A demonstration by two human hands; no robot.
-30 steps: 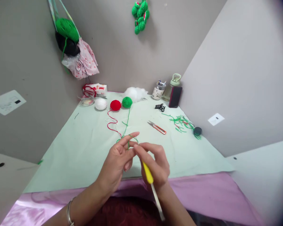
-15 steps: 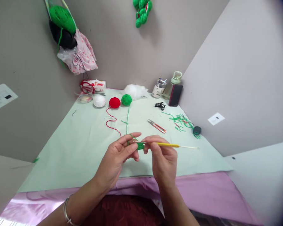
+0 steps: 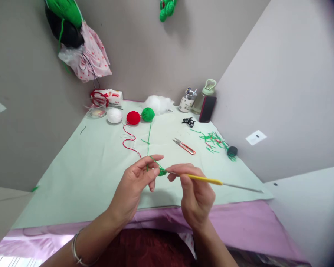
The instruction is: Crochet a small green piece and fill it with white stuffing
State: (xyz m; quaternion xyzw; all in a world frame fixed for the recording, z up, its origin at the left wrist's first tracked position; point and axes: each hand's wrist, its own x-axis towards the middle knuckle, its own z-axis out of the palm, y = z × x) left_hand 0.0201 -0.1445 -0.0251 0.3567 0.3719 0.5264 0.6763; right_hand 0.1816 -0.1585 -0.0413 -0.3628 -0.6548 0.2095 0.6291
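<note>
1. Head view, left hand [image 3: 133,181]: partly closed. The thumb and fingers pinch a small green piece [image 3: 162,172]; the index finger is extended.
2. Head view, green piece: located between the two hands, above the tablecloth [image 3: 100,167], largely covered by the left fingertips.
3. Head view, right hand [image 3: 197,194]: closed in a pinch around the yellow handle of a hook [image 3: 206,179]. The hook's rear shaft points to the right; its front end meets the green piece. Whether the tip is inserted is too small to tell.
4. Head view, green strand [image 3: 149,133]: runs from the green ball [image 3: 148,114] to the left hand and over the index finger.
5. Head view, back of table: a white ball [image 3: 114,116], a red ball [image 3: 133,118] and the green ball stand in a row, left to right.
6. Head view, right of table: snips [image 3: 185,146] lie beyond the right hand. Yarn scraps [image 3: 213,140] lie farther right, beside a black roll [image 3: 232,151].
</note>
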